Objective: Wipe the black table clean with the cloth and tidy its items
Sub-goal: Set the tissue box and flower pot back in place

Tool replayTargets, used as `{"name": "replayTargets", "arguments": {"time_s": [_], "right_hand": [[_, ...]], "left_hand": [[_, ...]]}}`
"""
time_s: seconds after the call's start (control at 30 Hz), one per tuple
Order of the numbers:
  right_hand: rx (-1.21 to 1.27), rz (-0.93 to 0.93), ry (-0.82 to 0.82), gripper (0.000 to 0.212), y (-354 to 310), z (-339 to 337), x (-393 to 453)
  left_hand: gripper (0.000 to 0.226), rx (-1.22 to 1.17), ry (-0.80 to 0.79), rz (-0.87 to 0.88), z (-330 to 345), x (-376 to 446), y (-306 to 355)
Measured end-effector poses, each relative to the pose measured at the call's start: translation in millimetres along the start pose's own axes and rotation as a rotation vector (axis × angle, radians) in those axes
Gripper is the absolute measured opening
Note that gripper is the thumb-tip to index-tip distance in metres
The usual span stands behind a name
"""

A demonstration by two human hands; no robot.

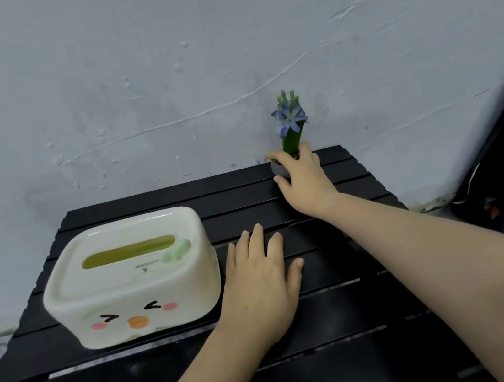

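Right hand (303,179) curls round the pot (279,170) at the table's (377,303) far edge, flower upright, while left hand (259,285) lies flat, fingers spread, beside the box (132,276).

Single head-worn view, wide-angle, looking forward and down over the black table (353,356).

Camera sits above the table's near edge and close to it; the slatted top fills the lower half of the frame and runs off the bottom. It faces the pale wall (159,73) behind the table's far edge, which takes the upper half. Both forearms enter from the bottom and right, so the viewpoint is just above them. Right of the table the frame darkens; probably lens-edge falloff, though I cannot tell. No second view to compare.
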State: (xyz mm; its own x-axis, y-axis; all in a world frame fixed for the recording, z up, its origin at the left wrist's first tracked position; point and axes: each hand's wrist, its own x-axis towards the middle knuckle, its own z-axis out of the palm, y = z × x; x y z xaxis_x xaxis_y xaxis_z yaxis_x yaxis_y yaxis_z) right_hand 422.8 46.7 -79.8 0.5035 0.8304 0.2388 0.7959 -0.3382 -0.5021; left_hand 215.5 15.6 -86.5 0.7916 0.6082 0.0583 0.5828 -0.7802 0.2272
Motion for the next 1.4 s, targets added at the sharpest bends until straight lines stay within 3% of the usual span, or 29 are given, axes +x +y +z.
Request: {"name": "replayTargets", "arguments": {"time_s": [0.23,0.53,0.87,1.4], "right_hand": [[0.083,-0.09,-0.034,0.038,-13.6,-27.9,-29.2],[0.091,-0.326,-0.185,0.044,-62.3,-50.4,-114.9],[0.087,-0.275,-0.286,0.045,-77.8,-28.3,-155.2],[0.088,-0.237,-0.259,0.056,-75.4,-24.1,-156.7]], "left_hand": [[0.049,-0.053,0.145,0.101,-19.4,-24.9,10.3],[0.039,-0.059,0.201,0.079,-51.2,-109.0,-6.1],[0.04,0.023,0.18,-0.063,-37.9,-177.8,-45.3],[0.038,0.044,0.17,-0.043,-33.4,-186.6,-48.3]]}}
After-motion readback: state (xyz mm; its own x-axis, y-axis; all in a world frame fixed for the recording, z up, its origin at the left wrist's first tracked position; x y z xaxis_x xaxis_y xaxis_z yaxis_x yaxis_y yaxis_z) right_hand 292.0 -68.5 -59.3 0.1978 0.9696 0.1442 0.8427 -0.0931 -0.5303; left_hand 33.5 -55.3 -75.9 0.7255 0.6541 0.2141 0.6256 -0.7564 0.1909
